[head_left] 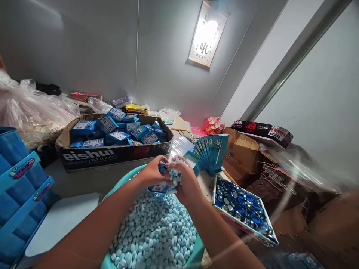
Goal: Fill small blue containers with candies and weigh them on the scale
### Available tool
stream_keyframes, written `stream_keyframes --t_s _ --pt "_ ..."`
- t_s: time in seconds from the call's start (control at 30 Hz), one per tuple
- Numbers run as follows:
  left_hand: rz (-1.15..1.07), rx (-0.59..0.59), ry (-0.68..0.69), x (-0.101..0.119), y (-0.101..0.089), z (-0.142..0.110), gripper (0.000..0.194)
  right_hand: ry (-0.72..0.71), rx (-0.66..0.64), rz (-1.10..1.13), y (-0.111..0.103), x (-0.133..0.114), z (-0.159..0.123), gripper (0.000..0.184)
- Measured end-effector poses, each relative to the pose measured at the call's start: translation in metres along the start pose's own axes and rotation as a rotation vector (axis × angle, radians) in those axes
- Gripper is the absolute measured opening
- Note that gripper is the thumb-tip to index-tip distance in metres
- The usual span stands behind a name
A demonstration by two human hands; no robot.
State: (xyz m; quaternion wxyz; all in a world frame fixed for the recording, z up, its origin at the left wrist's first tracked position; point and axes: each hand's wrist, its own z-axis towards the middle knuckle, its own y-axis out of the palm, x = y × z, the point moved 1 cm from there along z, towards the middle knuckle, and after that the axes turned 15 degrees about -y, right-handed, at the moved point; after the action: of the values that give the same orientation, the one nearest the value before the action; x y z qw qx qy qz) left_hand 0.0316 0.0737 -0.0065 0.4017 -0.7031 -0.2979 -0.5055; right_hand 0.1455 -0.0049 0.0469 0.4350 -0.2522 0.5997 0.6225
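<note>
Two bare forearms (221, 235) reached forward over a turquoise basin (199, 250), its rounded rim curving out beneath both wrists. Pale pieces (157, 231) filled the basin below the hands. The left hand (153, 171) was closed around a small blue bottle (158, 188), its dark mouth turned toward the other palm; the right hand (187, 181) was cupped narrowly about a clump of pale pieces, close against that mouth. The bottle thus sat between the two hands, above the basin's far half.

Just beyond the left hand, the front edge of a black carton (89, 156) of blue bottles limited forward reach. A strip of grey tabletop (92, 183) gave some room left of that hand, before a white board (64, 218) and stacked blue trays (21, 201). Past the right hand stood fanned blue packaging (209, 151), near the fingers. Right of the right wrist, a shallow box (246, 231) of blue and silver caps (252, 211) bounded sideways movement, its near corner angled away.
</note>
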Motion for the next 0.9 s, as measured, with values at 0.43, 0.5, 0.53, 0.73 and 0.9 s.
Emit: stream_keyframes --t_s 0.43,0.5,0.53,0.73,0.9 --pt "0.156 -0.312 0.076 -0.003 -0.009 0.001 0.035 -0.201 -0.035 0.022 -0.001 0.015 0.035 0.022" --pt "0.166 -0.353 0.071 -0.002 -0.013 0.001 0.038 -0.204 -0.026 0.010 -0.006 0.018 0.036 0.023" --pt "0.180 -0.372 0.062 -0.002 -0.014 0.002 0.037 -0.202 -0.025 0.008 -0.007 0.020 0.036 0.023" --pt "0.202 -0.371 -0.014 -0.003 -0.015 0.005 0.033 -0.178 -0.059 -0.007 -0.007 0.025 0.030 0.023" --pt "0.208 -0.383 -0.046 -0.002 -0.013 0.004 0.025 -0.181 -0.074 -0.006 -0.003 0.026 0.027 0.018"
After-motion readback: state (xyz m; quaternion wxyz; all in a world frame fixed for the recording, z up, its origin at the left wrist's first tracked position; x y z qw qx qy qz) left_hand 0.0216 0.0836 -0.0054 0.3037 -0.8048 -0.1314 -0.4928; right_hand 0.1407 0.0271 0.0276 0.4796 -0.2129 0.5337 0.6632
